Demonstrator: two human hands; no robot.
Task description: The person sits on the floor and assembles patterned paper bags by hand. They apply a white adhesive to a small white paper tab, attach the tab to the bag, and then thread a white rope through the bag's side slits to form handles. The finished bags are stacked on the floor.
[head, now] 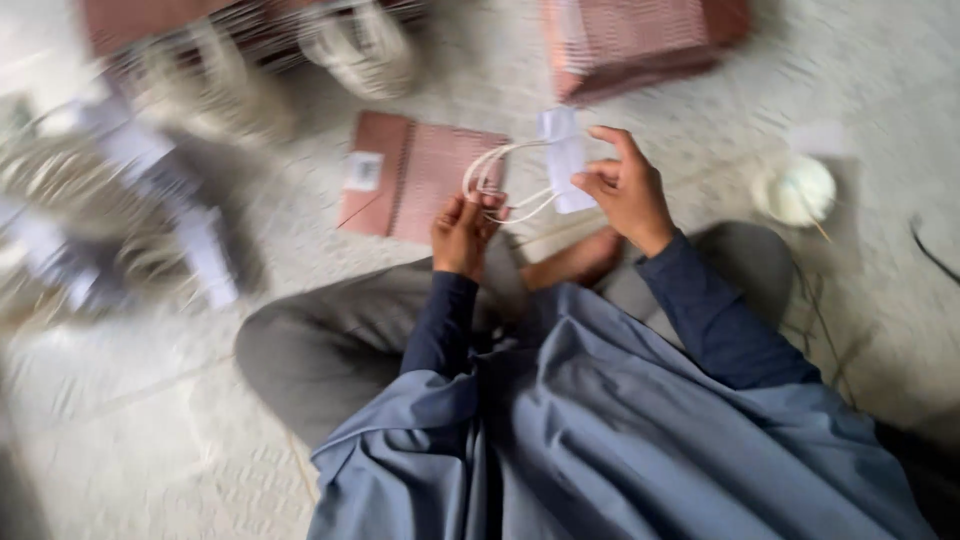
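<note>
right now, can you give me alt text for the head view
A seated person's left hand and right hand hold loops of pale cord and a small white tag above their lap. A reddish-brown notebook lies on the pale floor; the picture is motion-blurred.

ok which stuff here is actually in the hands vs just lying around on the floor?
In hand:
left hand grips the cream cord loops
right hand pinches the white paper tag on those loops

Lying about:
reddish flat pack just beyond the hands
second reddish pack further off
cream twine ball to the right
blurred cord bundles at top left
</note>
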